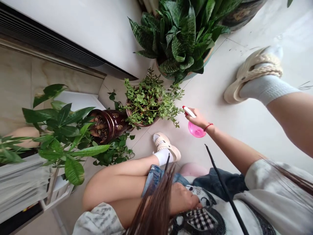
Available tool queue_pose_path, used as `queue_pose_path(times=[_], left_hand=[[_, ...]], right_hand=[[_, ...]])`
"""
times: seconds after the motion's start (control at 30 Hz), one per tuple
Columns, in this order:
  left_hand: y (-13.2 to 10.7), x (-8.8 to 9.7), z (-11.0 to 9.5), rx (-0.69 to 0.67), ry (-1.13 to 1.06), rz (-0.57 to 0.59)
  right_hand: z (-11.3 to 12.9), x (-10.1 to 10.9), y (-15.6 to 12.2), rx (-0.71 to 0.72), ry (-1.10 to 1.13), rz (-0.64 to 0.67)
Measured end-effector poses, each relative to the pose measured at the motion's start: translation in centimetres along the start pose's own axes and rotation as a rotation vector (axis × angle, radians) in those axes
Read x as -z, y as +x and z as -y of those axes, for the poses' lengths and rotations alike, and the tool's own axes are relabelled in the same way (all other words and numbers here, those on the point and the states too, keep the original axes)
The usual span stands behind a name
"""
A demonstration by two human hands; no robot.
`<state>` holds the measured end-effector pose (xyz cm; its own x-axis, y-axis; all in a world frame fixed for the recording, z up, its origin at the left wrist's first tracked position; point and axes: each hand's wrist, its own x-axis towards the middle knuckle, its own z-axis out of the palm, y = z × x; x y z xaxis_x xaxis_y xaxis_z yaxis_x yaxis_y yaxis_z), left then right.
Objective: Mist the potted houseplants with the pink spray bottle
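Note:
My right hand (200,120) is closed round a pink spray bottle (196,131) with a white and red nozzle (188,111). The nozzle points at a small bushy green plant (146,99) in a brown pot (143,124) on the pale tiled floor, about a hand's width away. A red cord circles that wrist. My left hand (183,197) rests on my lap against denim and a checked cloth, its fingers curled, partly hidden by strands of hair.
A large snake plant (182,36) stands behind the small pot. A glossy dark red pot (111,123) with big-leaved foliage (63,137) stands to the left. A white cabinet-like unit (97,29) lines the wall. My slippered feet (166,145) (254,71) are on the floor.

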<state>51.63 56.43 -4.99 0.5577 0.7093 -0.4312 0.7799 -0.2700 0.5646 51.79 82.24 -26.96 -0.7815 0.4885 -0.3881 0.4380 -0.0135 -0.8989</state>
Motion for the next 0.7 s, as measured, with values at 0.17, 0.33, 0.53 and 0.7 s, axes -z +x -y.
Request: queue_pose_path(times=[0.17, 0.33, 0.53, 0.7], left_hand=[[-0.3, -0.3, -1.5, 0.049, -0.089, -0.034], [-0.3, -0.3, -1.8, 0.047, -0.047, -0.027], [-0.4, -1.1, -1.8, 0.075, -0.027, -0.019], [-0.3, -1.9, -2.0, 0.068, 0.008, -0.019]], right_hand=[[1.4, -1.5, -2.7, 0.103, 0.143, -0.004], [3.0, -2.9, -5.0, 0.045, 0.077, -0.049], [3.6, -3.2, -7.7, 0.112, 0.049, -0.036], [2.8, -3.6, -9.9, 0.079, -0.024, -0.069]])
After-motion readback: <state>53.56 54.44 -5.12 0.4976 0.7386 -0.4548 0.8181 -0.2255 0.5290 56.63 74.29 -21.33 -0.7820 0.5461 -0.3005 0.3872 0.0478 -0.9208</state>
